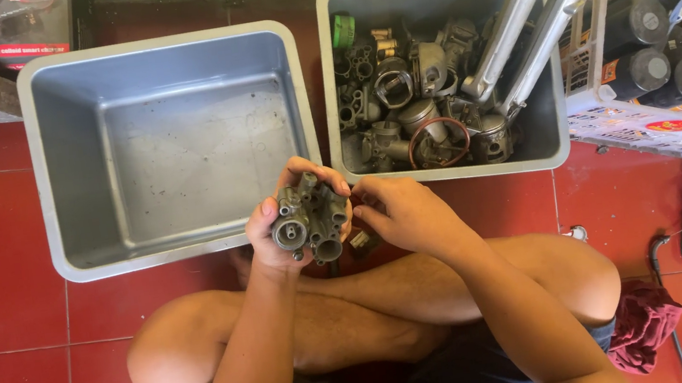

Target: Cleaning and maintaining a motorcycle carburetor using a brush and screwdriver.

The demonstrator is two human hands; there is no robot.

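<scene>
Left hand point(276, 231) grip wraps a metal carburetor body point(310, 220) (grey, grimy); right hand point(401, 212) fingertips pinch its side.

The small grey cast-metal carburettor body point(310, 219) looks dull and grimy, its surface rough. The empty grey plastic tub point(57, 167) is smooth with a soft sheen. The second grey plastic tub point(333, 87) holds tarnished metal parts point(401, 113) and two polished silvery metal tubes point(541, 11). The red floor tiles point(2, 218) are glossy.
</scene>
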